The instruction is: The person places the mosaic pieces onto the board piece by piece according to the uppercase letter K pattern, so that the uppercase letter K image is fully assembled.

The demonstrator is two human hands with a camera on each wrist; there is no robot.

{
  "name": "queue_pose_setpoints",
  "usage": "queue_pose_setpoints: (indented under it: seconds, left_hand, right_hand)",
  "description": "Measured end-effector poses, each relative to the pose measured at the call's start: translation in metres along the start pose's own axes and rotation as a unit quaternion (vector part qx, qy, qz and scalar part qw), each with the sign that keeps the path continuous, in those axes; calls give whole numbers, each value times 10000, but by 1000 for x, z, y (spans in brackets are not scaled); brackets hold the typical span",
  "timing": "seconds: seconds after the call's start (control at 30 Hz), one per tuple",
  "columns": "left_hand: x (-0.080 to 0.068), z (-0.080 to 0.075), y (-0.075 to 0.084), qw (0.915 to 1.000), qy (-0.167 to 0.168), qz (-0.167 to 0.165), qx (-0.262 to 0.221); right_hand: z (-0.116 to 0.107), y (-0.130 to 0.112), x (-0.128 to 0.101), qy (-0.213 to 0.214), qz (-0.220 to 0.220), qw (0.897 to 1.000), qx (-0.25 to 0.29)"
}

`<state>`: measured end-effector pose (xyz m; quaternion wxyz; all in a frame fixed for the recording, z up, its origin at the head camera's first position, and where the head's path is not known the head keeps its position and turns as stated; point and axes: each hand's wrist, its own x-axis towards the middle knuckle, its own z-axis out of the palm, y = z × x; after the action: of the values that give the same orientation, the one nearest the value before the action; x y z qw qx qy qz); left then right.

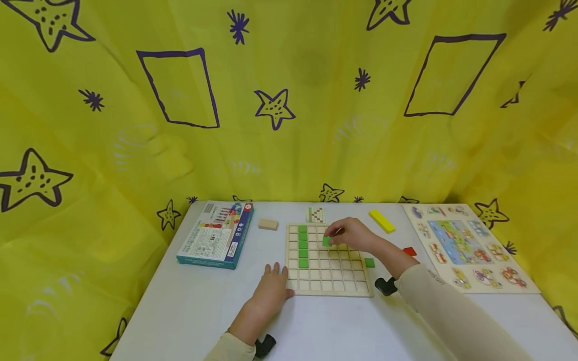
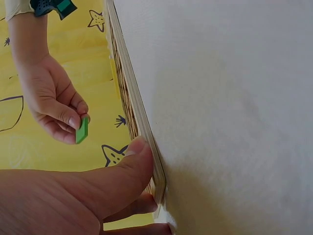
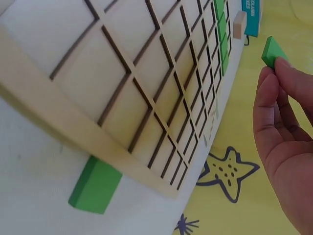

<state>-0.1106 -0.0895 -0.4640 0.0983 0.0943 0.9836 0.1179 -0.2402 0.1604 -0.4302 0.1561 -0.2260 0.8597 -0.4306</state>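
1. A big yellow sheet (image 1: 311,150) is hanging all around the back and sides, and dark stars, scribbles and boxes are showing on it.
2. The white counter (image 1: 176,316) is standing in front of it and holding everything up.
3. A wooden grid board (image 1: 326,275) is lying flat in the middle, and five green tiles (image 1: 303,244) are sitting in one line in its second row of squares from the left.
4. The right hand (image 1: 353,233) is pinching another green tile (image 1: 326,241) between thumb and fingers, up above the grid board.
5. The left hand (image 1: 270,288) is touching the board's near left corner, with its fingers loosely stretched out.
6. On the left, a flat box (image 1: 215,233) and a plain wooden block (image 1: 268,224) are resting.
7. A small pattern card (image 1: 315,215) is lying just behind the board.
8. On the right, a yellow block (image 1: 382,221), a red piece (image 1: 409,251), a loose green tile (image 1: 370,262) and a picture puzzle board (image 1: 460,240) are lying.
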Motion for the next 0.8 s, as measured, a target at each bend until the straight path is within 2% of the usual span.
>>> queue_pose_setpoints:
  seconds: [0.37,0.63,0.8]
  left_hand:
    - [3,5,-1,9998,-93,-179,-77]
    - [4,5,-2,9999,4,-42,138]
    - [3,4,-2,9998,-9,-26,182]
  right_hand:
    - [29,-4,6,-442,-247,9987,11]
    - [63,-10,9,-804,-405,9956,-264]
    - [76,-14,7,-792,-454,9946,-484]
